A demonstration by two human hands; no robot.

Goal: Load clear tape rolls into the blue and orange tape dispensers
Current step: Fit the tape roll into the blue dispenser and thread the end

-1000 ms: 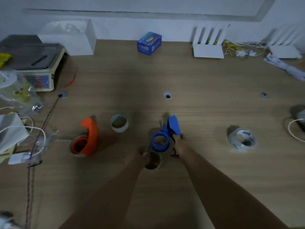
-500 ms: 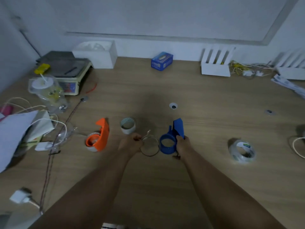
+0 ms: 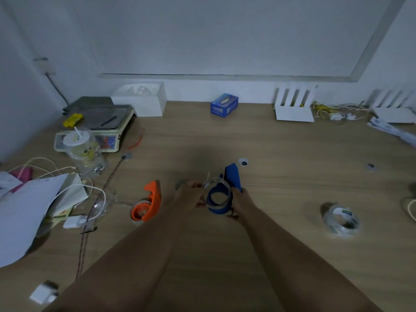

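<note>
The blue tape dispenser stands on the wooden table at the centre, with my right hand gripping its right side. A clear tape roll sits over the dispenser's round hub, pinched at its left rim by my left hand. The orange tape dispenser lies to the left with a roll inside it. Another clear tape roll lies on the table to the right. A small roll behind my left hand is mostly hidden.
A scale, plastic cup, papers and white cables crowd the left side. A blue box and white racks stand along the back wall. A cord runs down the left.
My left hand has carried the clear roll rightward, from beside the blue dispenser onto its hub. The camera has tilted up, showing more wall.
</note>
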